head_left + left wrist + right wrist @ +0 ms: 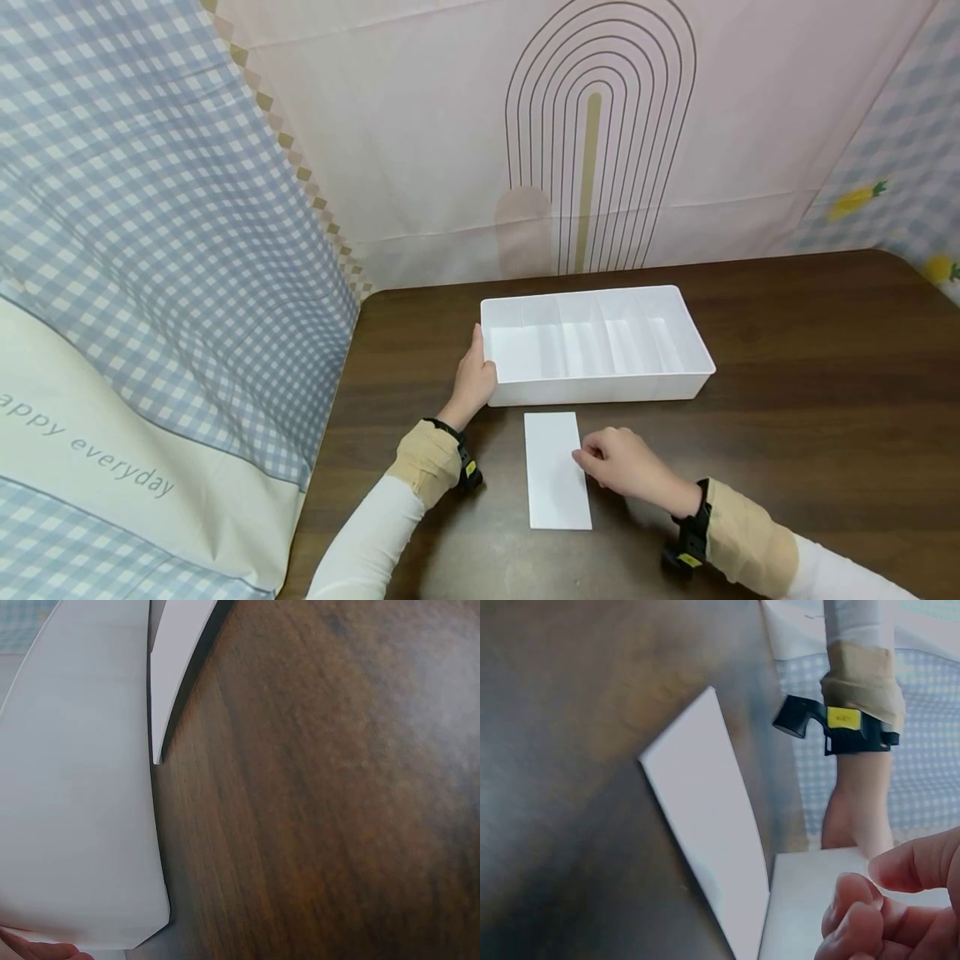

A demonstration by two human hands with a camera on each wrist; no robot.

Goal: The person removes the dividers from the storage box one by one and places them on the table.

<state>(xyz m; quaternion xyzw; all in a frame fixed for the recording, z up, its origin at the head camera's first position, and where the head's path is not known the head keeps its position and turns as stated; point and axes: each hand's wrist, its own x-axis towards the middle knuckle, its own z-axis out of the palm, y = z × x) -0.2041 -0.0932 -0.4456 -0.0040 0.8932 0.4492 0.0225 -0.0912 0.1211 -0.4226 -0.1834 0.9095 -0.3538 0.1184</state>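
Observation:
A white tray (pixel 600 390) with several inner compartments stands on the table. My left hand (pixel 472 379) grips its near left corner; in the left wrist view only fingertips (pixel 52 951) show, against the lower end of the tray's wall (pixel 82 787). In front of the tray a white rectangular card (pixel 555 479) lies flat. Beside the card's right edge is my right hand (pixel 626 462), fingers loosely curled, nothing visible in them. The right wrist view shows the thumb near the curled fingers (pixel 855 919), with the card (pixel 705 802) and part of the tray (pixel 799 892) beyond.
The dark brown wooden table (pixel 810 375) extends to the right of the tray. A pale cloth with arch lines (pixel 420 150) hangs behind it, and a blue checked cloth (pixel 195 208) hangs along the left side. Both wrists carry black camera mounts.

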